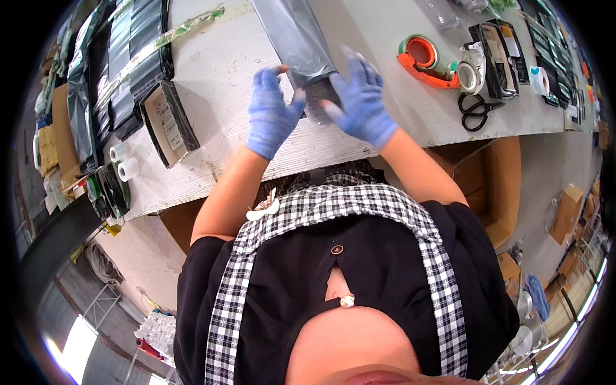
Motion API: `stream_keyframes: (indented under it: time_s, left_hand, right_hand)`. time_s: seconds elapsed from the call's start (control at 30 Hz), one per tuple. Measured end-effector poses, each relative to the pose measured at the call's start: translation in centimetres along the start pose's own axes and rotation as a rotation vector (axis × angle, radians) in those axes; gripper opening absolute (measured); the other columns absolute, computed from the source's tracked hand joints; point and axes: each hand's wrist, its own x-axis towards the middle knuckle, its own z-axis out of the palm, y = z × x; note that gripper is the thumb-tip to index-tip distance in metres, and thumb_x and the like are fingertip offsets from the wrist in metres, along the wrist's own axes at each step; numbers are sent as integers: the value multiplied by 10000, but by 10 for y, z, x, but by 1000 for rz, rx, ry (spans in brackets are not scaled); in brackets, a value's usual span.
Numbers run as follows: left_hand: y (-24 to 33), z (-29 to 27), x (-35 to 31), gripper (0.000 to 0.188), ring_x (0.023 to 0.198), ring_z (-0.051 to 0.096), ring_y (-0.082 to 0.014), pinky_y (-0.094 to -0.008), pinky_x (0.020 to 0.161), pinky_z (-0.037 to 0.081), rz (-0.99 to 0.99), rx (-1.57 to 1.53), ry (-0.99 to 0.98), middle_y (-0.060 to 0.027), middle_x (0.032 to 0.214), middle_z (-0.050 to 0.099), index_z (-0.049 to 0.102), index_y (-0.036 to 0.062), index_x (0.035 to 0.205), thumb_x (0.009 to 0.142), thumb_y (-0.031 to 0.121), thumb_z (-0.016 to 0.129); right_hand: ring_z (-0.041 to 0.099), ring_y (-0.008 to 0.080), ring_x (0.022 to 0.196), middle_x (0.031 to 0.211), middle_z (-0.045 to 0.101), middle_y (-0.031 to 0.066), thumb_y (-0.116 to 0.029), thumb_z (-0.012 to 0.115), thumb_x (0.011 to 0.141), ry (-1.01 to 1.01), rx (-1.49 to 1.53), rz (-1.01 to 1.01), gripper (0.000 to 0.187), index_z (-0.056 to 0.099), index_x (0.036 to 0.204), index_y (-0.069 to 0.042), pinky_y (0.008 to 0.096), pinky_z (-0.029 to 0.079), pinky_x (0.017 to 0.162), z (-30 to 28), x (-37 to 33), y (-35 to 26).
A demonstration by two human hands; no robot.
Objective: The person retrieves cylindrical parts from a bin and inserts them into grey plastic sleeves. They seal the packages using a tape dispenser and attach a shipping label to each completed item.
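Head view, grey bag [294, 40], bundle [319, 102] protruding

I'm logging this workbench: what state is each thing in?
Grey bag, near end open, bubble-wrapped item sticking out
Left hand, open, at the bag's left edge
Right hand, open, fingers spread, at its right edge
Orange tape dispenser, lying down, roll fitted
Black scissors, lying flat

Bright light, soft shadows, fisheye-bent edges, black corners
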Motion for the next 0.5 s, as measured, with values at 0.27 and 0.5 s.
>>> stream_keyframes:
  time_s: [0.27, 0.5]
  left_hand:
    - [-27, 24, -21, 321, 665, 655, -154, -270, 577, 523, -840, -434, -601, -104, 829, 698, 604, -18, 1156, 908, 180, 656]
    - [-40, 4, -48, 210, 633, 633, -124, -305, 627, 536, -422, -175, -774, -98, 771, 698, 657, 33, 1054, 900, 175, 669]
  right_hand:
    - [624, 327, 900, 995, 622, 126, -108, 647, 790, -104, 336, -147, 258, 637, 1044, -64, 408, 519, 835, 1, -73, -27]
    - [614, 367, 1046, 1104, 628, 202, -156, 526, 868, 38, -20, 148, 339, 619, 1135, 32, 486, 483, 917, 72, 73, -64]
